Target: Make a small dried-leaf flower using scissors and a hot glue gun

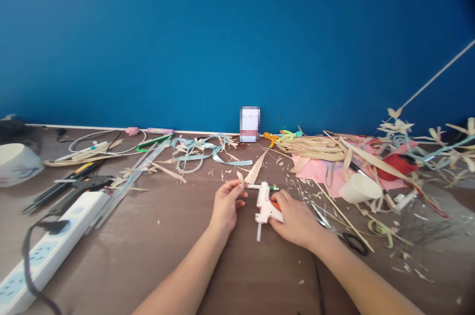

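Note:
My left hand is closed in a pinch on a small pale dried-leaf piece, whose tip stands up above the fingers. My right hand has its fingers round the handle of a white hot glue gun with an orange trigger. The gun's nozzle points away from me, and a clear glue stick juts out of its back end. Just behind the nozzle lies a white pen with a green end. A wider dried-leaf strip lies beyond my left fingertips.
A white power strip with a plugged-in black cord is at left, beside clear glue sticks. Scissors, a paper cup and a bundle of dried strips lie right. Blue ribbon is at the back, below the blue wall.

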